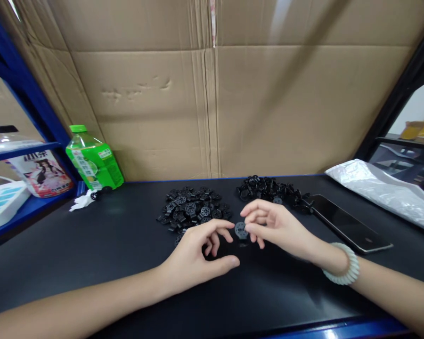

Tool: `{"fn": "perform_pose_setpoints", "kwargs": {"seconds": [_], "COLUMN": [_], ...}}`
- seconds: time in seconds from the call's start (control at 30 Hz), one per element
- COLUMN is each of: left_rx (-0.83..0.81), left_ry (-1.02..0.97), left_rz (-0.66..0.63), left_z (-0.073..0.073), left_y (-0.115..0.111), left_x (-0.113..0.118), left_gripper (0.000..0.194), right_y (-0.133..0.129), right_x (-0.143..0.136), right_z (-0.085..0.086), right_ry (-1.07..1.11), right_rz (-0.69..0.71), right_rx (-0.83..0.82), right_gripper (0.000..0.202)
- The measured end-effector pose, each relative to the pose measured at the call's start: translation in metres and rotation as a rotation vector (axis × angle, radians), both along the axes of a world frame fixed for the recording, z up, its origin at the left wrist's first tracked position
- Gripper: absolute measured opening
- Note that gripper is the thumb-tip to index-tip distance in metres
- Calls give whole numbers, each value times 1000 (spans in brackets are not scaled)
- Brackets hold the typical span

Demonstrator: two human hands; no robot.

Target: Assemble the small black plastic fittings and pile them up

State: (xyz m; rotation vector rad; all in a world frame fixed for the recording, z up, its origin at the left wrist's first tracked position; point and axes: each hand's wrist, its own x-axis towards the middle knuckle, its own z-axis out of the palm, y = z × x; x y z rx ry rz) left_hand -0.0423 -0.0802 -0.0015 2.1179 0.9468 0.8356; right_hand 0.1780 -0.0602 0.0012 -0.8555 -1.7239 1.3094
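Note:
A small dark round plastic part with holes in its face (240, 230) is held up at the fingertips of my right hand (268, 223), its right edge against the thumb. The fingers behind it are partly hidden. My left hand (201, 249) is on the other side of the part, thumb and index finger spread apart with nothing between them. Behind my left hand lies a heap of similar black perforated parts (191, 207). Beyond my right hand is a second pile of shiny black pieces (265, 188).
A phone (349, 223) lies right of my right hand, with a silver plastic bag (388, 188) beyond it. A green bottle (93, 160) and a crumpled white tissue (83, 201) are at the back left. A cardboard wall (144, 113) closes the black tabletop (102, 249) off behind.

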Motion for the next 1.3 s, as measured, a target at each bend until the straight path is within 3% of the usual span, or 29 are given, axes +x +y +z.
{"fn": "perform_pose_setpoints", "kwargs": {"seconds": [0.13, 0.3, 0.57, 0.83, 1.3], "left_rx": [-36, -94, -143, -115, -105], "left_ry": [7, 65, 11, 16, -24], "left_rz": [8, -17, 20, 2, -52], "left_z": [2, 4, 0, 0, 2], "left_y": [2, 3, 6, 5, 3], "left_x": [1, 2, -3, -2, -3], "left_gripper": [40, 20, 33, 31, 29], "right_y": [-5, -6, -12, -18, -22], "right_x": [-6, -7, -13, -15, -16], "right_z": [-7, -9, -10, -11, -9], "right_ry": [-2, 42, 6, -71, -87], "right_rz": [69, 80, 204, 131, 121], "right_rx": [-53, -87, -237, -162, -169], "right_gripper": [17, 19, 27, 24, 24]}}
